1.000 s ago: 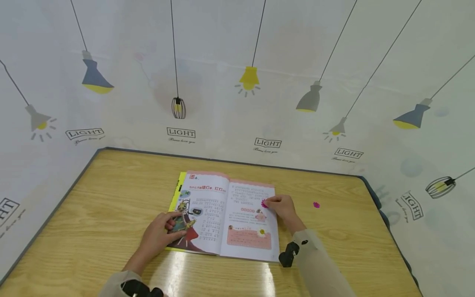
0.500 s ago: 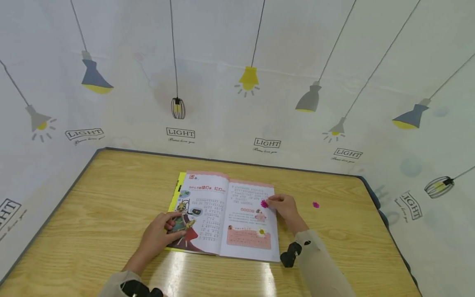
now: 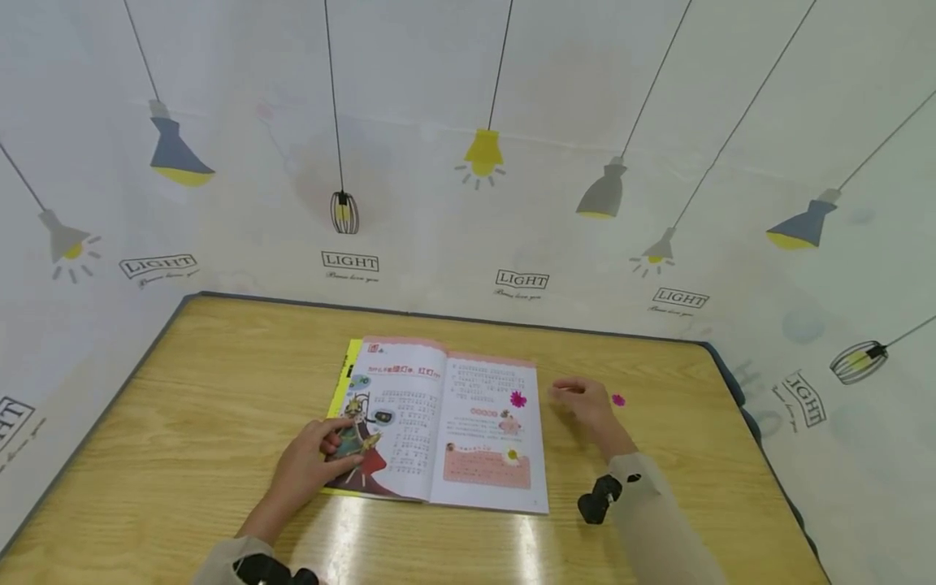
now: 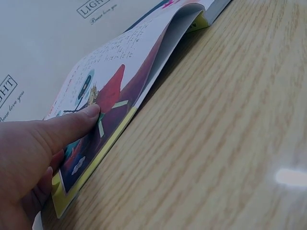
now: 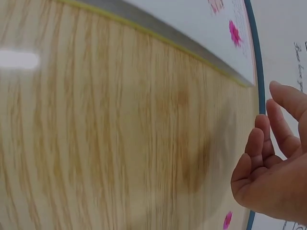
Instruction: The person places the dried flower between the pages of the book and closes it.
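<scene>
The pale wall (image 3: 424,81) with its painted hanging lamps runs round the wooden table (image 3: 183,431), and in the middle of that table lies an open book (image 3: 439,439), both pages showing. The small print is too fine for me to read, and part of the left page's picture is covered by fingers. Next in size come the right sleeve (image 3: 661,520) and the left sleeve (image 3: 223,561), both cut off at the bottom.

The left hand (image 3: 310,459) is spread on the book's left page, thumb and index finger well apart and both touching the paper, the remaining fingers bent in at the outer edge. Whether any of those reach beneath the cover, I can't tell. The right hand (image 3: 588,406) is just beside the book's right edge, above the wood, its fingers loosely bent with nothing between them; from head height its thumb is hard to make out.

A black device (image 3: 598,499) sits at the right wrist; its twin (image 3: 266,569) at the left is partly out of sight.

Then the little things: a magenta flower (image 3: 518,400) on the right-hand page near the outer margin, a white flower (image 3: 511,456) below it, printed or laid there I can't say, and a smaller pink flower (image 3: 618,400) on the table, beyond the right hand.
</scene>
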Demonstrator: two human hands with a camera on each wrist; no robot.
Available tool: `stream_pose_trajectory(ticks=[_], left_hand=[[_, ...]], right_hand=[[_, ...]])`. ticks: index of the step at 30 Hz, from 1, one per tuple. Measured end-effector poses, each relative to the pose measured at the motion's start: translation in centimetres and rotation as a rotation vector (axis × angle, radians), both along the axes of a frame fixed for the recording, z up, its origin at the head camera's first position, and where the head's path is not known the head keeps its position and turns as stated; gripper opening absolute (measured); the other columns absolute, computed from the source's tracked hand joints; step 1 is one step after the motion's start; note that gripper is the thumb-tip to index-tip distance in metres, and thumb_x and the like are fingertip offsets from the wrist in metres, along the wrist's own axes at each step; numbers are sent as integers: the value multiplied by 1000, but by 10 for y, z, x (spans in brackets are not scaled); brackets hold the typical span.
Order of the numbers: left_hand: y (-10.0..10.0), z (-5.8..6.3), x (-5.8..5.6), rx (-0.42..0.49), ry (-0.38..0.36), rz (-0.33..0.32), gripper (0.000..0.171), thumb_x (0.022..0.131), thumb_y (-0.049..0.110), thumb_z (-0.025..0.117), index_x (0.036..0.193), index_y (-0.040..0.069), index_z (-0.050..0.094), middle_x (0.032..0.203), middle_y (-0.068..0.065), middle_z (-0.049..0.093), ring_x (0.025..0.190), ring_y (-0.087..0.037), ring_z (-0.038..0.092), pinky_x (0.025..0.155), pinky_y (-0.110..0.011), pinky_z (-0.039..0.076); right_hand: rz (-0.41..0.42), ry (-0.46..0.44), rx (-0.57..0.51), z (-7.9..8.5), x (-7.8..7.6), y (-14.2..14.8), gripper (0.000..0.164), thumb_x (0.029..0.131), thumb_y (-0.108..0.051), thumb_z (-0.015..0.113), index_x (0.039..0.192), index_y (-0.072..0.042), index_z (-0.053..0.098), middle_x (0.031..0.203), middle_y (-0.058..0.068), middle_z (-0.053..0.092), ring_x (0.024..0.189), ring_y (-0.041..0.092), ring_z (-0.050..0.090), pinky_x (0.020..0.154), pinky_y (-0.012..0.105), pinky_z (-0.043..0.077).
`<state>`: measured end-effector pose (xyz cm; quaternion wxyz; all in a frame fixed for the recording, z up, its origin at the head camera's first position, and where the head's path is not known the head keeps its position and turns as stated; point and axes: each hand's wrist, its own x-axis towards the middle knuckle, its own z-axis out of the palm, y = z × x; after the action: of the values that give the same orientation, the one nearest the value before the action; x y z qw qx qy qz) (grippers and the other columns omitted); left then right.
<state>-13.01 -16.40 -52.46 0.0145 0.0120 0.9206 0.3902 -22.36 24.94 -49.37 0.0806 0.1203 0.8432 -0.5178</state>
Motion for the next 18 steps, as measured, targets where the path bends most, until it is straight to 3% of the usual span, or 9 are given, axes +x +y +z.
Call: stream_pose_trajectory(ticks=[10, 14, 18], left_hand=[[-1, 0, 1, -9, -1, -1, 55, 73, 28, 80, 121, 9, 60, 88, -2, 49, 78, -14, 49, 68, -32, 41], [-1, 2, 1, -8, 3, -5, 54, 73, 28, 79, 121, 10, 60, 88, -1, 49, 77, -14, 49, 67, -33, 41], [0, 3, 1, -10, -4, -4, 55, 74, 28, 79, 122, 9, 60, 88, -1, 49, 78, -14, 49, 68, -32, 41]], right_hand=[[-16, 4, 71, 5, 6, 47, 43, 90, -23, 62, 121, 6, 56, 118, 21, 52, 103, 29, 50, 82, 36, 43], [-72, 26, 98, 6, 8, 65, 42, 91, -21, 60, 121, 8, 55, 114, 22, 55, 104, 33, 51, 82, 38, 43], [-148, 57, 151, 7, 8, 82, 41, 90, -21, 62, 118, 9, 58, 106, 18, 61, 95, 26, 56, 77, 31, 44]])
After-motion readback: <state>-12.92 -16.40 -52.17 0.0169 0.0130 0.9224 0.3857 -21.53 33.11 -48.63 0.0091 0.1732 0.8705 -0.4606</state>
